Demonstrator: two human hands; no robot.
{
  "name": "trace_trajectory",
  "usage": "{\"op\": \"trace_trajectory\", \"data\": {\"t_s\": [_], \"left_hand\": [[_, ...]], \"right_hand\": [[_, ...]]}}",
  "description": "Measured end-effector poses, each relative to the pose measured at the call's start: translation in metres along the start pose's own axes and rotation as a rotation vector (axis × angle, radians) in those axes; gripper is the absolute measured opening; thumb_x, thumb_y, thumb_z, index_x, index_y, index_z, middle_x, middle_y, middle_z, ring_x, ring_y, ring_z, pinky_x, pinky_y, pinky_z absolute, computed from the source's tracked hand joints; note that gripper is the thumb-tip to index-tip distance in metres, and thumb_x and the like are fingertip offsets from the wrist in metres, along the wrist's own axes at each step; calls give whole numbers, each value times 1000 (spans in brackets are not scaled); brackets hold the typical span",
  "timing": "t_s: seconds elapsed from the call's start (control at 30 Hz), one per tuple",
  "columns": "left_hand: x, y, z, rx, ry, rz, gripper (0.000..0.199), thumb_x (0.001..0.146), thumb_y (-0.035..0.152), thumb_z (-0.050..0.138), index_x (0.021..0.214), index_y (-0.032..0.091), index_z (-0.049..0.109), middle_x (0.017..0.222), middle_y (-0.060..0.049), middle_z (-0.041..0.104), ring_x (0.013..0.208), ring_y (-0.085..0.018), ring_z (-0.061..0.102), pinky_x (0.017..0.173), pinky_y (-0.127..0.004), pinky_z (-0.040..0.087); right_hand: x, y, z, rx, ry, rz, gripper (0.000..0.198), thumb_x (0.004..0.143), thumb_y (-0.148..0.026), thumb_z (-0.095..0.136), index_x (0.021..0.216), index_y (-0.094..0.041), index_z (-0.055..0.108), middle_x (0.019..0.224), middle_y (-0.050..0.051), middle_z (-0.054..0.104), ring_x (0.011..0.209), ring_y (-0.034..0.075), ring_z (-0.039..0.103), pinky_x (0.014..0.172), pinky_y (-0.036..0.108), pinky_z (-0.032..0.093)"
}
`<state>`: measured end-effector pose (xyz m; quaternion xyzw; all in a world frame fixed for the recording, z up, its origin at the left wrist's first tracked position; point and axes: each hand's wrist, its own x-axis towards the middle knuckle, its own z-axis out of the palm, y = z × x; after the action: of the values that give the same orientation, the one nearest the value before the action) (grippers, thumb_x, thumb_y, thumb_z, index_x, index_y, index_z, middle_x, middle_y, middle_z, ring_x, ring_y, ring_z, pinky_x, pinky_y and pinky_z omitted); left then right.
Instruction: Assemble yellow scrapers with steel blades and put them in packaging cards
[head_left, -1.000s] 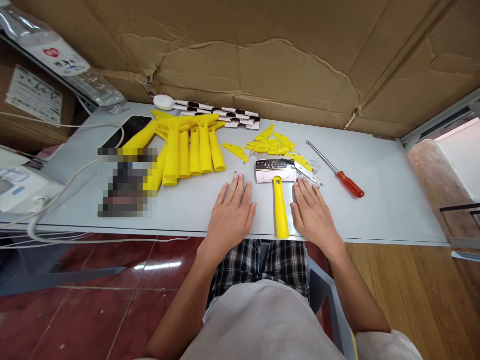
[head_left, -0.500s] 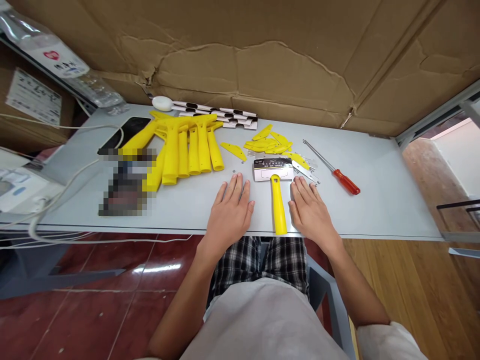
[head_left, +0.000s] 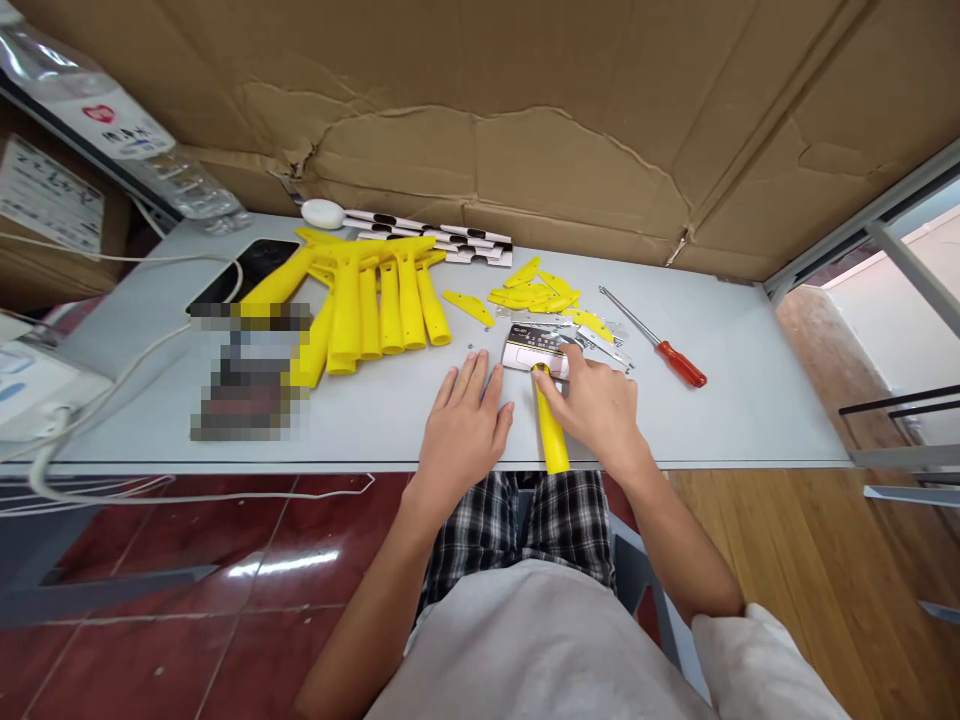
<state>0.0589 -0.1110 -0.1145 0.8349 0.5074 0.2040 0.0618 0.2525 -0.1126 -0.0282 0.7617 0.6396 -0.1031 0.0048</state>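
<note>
A scraper with a yellow handle [head_left: 553, 440] and a black-and-white printed card sleeve [head_left: 521, 352] over its head lies near the table's front edge. My right hand [head_left: 600, 400] grips it where head and handle meet, thumb over the neck and fingers at the head's right side. Flat on the table to its left rests my left hand [head_left: 463, 420], fingers stretched out and holding nothing. Behind the scraper are metal blades [head_left: 604, 342], partly covered, and a pile of curved yellow plastic pieces [head_left: 525, 295]. One more yellow piece [head_left: 469, 307] lies apart.
Several yellow handles [head_left: 345, 310] stand grouped at left, beside a dark phone [head_left: 259, 270]. Folded printed cards [head_left: 472, 250] lie at the back. A red-handled screwdriver [head_left: 679, 362] is at right. White cables [head_left: 112, 400] cross the left end; cardboard [head_left: 487, 160] walls the back.
My right hand has come off the tabletop and moved left onto the scraper, closing at its neck. The scraper's head has tilted slightly. My left hand stays flat.
</note>
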Motion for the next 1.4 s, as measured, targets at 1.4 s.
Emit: {"op": "trace_trajectory", "data": {"t_s": [1.4], "left_hand": [[-1,-1,1,-24,58,12,60,117,35,41,162,1,62,179,-28,47,171,-41,43,142,-61,34]], "right_hand": [[56,175,-70,-112,334,98,56,102,-36,49,151,-20,72,115,15,72,88,16,57,89,28,42]]}}
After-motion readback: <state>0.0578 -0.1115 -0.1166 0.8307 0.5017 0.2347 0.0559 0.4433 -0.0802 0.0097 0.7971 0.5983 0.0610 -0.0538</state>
